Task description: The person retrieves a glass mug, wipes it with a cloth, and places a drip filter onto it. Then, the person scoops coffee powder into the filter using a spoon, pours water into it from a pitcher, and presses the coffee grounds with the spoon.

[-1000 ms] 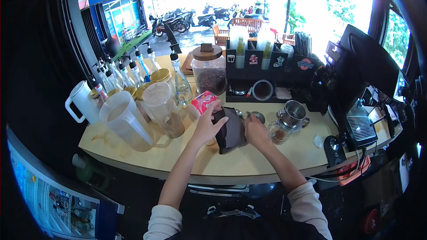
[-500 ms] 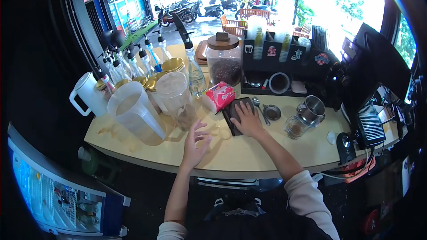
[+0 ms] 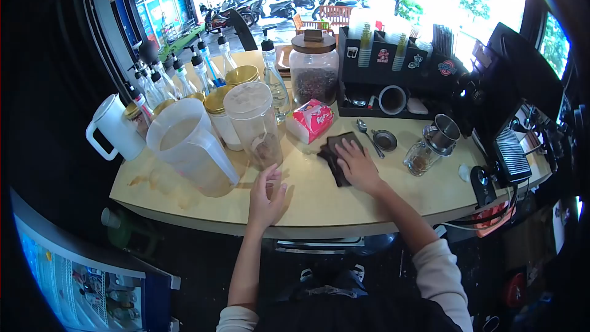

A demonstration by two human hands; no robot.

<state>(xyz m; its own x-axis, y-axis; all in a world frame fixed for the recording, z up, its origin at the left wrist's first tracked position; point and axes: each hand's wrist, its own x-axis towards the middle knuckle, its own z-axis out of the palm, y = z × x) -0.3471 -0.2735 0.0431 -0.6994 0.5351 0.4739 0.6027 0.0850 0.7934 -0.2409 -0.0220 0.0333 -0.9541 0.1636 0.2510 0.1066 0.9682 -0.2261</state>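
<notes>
The left hand (image 3: 265,201) hovers over the front part of the counter (image 3: 313,212), fingers loosely curled, holding nothing, well apart from the other hand. The right hand (image 3: 361,167) lies palm down with fingers spread on a dark cloth (image 3: 338,160), pressing it flat rather than gripping. The cloth rests mid-counter, its long axis running from front to back, the far end leaning slightly left; a small flap points left, and its right side is hidden by the hand. Beyond the left hand stand a large jug (image 3: 187,160) and a lidded clear container (image 3: 253,124). Just behind the cloth, a spoon (image 3: 371,140) slants beside a small round dish (image 3: 385,141); a pink packet (image 3: 313,120) lies behind it to the left. Farther back stands a wooden-lidded jar (image 3: 314,80).
</notes>
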